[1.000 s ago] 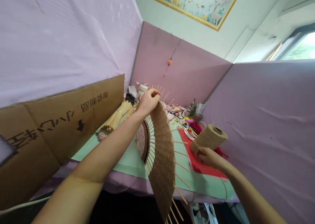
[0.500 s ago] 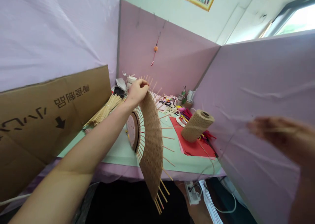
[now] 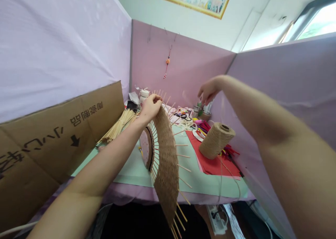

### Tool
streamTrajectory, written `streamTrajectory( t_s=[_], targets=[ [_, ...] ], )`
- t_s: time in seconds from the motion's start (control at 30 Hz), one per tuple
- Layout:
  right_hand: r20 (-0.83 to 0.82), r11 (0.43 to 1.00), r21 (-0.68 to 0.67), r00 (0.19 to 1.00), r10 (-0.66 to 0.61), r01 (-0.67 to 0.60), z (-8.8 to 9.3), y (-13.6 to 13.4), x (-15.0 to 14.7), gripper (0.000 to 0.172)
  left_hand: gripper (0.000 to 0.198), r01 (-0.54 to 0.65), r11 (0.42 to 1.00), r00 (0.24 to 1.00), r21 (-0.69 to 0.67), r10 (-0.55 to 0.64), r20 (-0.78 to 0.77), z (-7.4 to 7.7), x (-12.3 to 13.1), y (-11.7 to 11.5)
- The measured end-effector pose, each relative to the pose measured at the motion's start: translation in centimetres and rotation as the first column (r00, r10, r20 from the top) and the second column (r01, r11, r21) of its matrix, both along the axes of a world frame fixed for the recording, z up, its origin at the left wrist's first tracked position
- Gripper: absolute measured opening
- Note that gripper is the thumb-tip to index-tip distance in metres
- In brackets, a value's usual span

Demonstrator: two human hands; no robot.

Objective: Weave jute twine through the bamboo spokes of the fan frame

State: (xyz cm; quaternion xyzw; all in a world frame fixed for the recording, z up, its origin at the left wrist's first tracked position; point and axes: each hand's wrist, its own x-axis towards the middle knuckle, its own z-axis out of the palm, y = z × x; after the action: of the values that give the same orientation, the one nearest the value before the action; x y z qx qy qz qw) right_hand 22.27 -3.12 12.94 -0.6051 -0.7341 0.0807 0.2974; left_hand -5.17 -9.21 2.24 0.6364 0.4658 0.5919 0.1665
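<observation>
My left hand [image 3: 152,108] is closed on the top end of a curved fan-shaped weaving [image 3: 167,162], brown twine woven across thin wooden sticks whose tips poke out along its right edge. At its inner side is a pink, dark-rimmed round centre [image 3: 147,149] from which the sticks spread. My right hand [image 3: 210,89] is raised at the back right, fingers bent and pinched together; the twine in it shows only as a faint blur. Below that hand a large spool of twine [image 3: 216,141] stands tilted on red sheets [image 3: 210,167], with a loose strand hanging past the table's front edge.
A cardboard panel [image 3: 65,134] with printed characters borders the left side. Beside it lies a bundle of thin sticks [image 3: 119,125]. Small jars with plants [image 3: 203,113], a white container [image 3: 144,94] and craft bits sit at the back. A power strip [image 3: 217,219] is below the table.
My right hand has swung from the far right up and inward to above the jars. My left hand keeps hold of the weaving. The whole view has shifted slightly.
</observation>
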Motion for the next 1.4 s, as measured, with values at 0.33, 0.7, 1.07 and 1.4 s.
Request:
streamTrajectory(
  t_s=[0.33,0.7,1.07,1.4],
  targets=[
    [-0.685,0.738,-0.130,0.599,0.416,-0.662,-9.1,-3.6,-10.3,0.033,0.016,0.019,1.000,1.000,0.010,-0.019,-0.018,-0.4,0.4,0.4],
    [-0.584,0.890,-0.080,0.744,0.324,-0.450,-11.0,-1.1,-12.6,0.036,0.030,-0.004,0.996,0.998,0.084,-0.001,0.064,-2.2,-0.7,1.3],
    [-0.458,0.869,-0.035,0.781,0.425,-0.494,-11.5,-0.7,-14.2,0.036,0.027,0.060,0.998,0.993,-0.032,-0.057,0.104,-2.6,-1.2,3.2],
    [-0.220,0.866,0.147,0.838,0.499,-0.478,-9.2,1.8,-13.3,0.018,0.023,0.103,0.994,0.995,-0.021,-0.103,0.015,-2.5,-2.5,2.8]
  ],
)
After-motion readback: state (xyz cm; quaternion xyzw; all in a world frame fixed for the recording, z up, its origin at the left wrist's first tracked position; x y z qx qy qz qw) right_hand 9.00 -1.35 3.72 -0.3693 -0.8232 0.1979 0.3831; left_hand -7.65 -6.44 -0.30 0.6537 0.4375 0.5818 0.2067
